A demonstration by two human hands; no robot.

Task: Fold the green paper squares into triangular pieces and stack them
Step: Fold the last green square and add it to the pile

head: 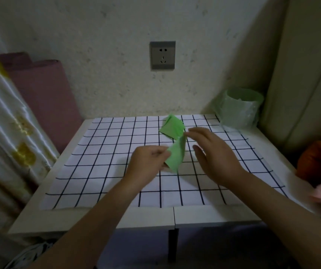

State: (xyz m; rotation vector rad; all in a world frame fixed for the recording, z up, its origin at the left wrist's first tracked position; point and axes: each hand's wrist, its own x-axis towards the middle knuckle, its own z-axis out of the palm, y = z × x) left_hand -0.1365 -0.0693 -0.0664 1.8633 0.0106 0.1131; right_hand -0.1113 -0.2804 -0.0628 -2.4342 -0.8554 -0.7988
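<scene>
Green paper (175, 154) is held up off the checked cloth (97, 171) at the middle of the table (68, 220), probably so that its edges can be lined up in the air before a crease is pressed. At the far left, a patterned curtain (10, 123) and a pink roll (45, 98) are seen beside the table, well clear of the work. Next, the lower corner of the paper is pinched by the left hand (148, 162), closed on it between thumb and fingers. The upper corner is met by the fingertips of the right hand (214, 154); whether it is truly gripped there cannot be told, as the hand is blurred. Just behind the held sheet, a small pile of green pieces (172, 126) lies on the cloth, apparently folded already and kept near for stacking. A wall socket (162, 55) is seen above. Further right, a green-lined bin (241, 109) stands at the table's back corner, and something orange (318, 162) sits beyond the right edge. Nothing is seen in the way between the sheet and the pile.
</scene>
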